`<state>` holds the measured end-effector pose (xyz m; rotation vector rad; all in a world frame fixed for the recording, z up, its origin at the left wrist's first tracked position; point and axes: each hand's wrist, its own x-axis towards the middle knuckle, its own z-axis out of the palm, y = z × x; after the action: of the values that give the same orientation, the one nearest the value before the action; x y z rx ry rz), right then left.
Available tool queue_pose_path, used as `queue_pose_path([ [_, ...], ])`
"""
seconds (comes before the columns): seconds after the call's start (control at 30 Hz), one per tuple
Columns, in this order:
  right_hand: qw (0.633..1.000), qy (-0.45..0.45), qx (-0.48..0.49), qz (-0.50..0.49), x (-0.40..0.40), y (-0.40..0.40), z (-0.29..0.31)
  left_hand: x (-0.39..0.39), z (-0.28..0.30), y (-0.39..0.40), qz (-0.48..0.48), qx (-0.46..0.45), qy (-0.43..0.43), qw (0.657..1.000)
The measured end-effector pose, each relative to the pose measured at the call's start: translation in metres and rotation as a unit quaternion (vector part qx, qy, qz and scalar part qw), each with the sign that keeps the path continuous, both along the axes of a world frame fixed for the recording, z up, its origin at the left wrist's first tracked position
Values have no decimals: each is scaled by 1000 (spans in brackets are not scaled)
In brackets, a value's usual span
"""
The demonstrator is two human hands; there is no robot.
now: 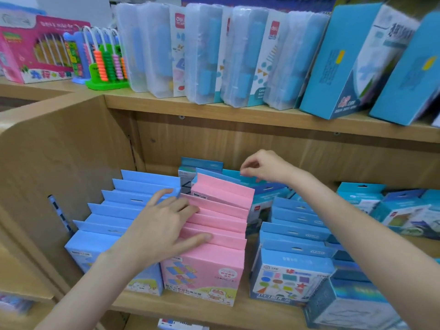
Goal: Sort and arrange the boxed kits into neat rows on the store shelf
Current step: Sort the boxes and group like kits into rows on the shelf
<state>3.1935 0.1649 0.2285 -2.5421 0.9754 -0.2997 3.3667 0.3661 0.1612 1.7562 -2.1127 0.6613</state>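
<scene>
On the middle shelf (181,308) stand rows of boxed kits. A row of light blue boxes (114,215) fills the left side, and a row of pink boxes (214,234) runs beside it. Further right is a row of darker blue boxes (295,234) with coloured shapes on the front one. My left hand (164,225) lies flat with fingers spread across the tops of the pink and light blue boxes. My right hand (264,166) pinches the top edge of a teal box (234,175) at the back, behind the rearmost pink box, which leans.
The upper shelf (214,110) carries clear plastic cases (204,55), tilted blue cartons (338,63), a bead abacus (107,65) and a pink toy box (35,51). More blue boxes (400,210) crowd the far right. A wooden side panel (59,148) bounds the left.
</scene>
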Motion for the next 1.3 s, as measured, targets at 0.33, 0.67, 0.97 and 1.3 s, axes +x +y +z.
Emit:
queue_pose_path([
  [0.33,989,-52,-116,-71,13,17,3,-2,-2,3,13,2,5,1000],
  [0.67,884,-320,-298,-165,-78,74,47,-4,0,4,-6,-6,25,1000],
  [0.97,871,-377,-214,-229,-174,115,69,-50,9,19,-84,-140,103,981],
  [1.3,961,-251,-71,-97,-182,168,2,-75,-12,13,-68,-80,197,975],
])
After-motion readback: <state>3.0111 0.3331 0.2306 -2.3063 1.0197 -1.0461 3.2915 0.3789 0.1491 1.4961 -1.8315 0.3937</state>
